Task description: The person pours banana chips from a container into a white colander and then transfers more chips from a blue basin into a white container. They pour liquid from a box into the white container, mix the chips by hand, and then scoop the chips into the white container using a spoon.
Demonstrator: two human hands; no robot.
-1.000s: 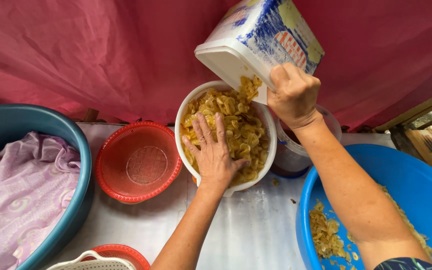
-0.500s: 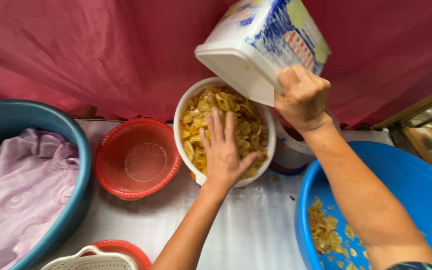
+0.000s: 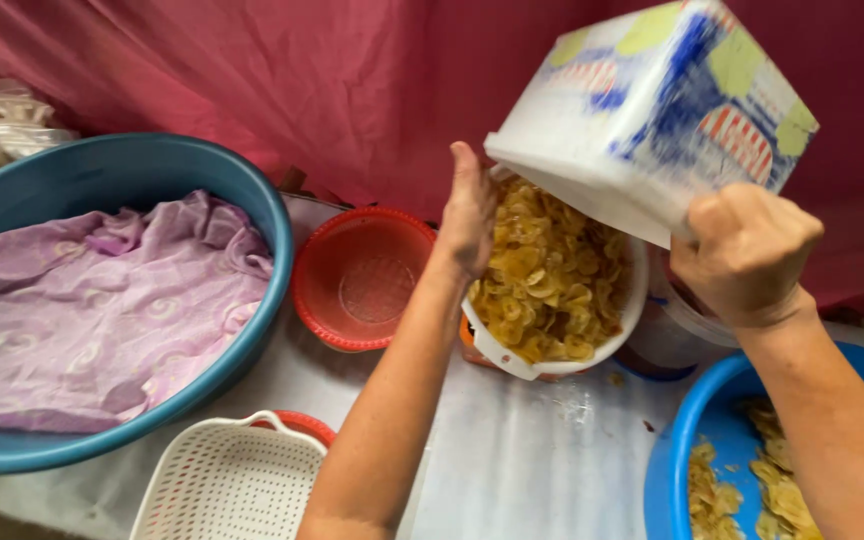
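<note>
Over the white bowl (image 3: 512, 352) of chips (image 3: 552, 285), our right hand (image 3: 747, 255) gripped the tilted tub (image 3: 652, 120) while our open left hand (image 3: 469, 210) guarded the rim.

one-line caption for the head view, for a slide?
Right hand tilts a white square tub over a white colander of yellow chips; left hand is raised at its rim.

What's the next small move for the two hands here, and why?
Probably tip the tub a bit further over the white bowl. The right hand holds it tilted, mouth down over the heaped yellow chips, while the left hand stands edge-up at the bowl's left rim like a guard. Whether anything is left in the tub cannot be seen.
</note>
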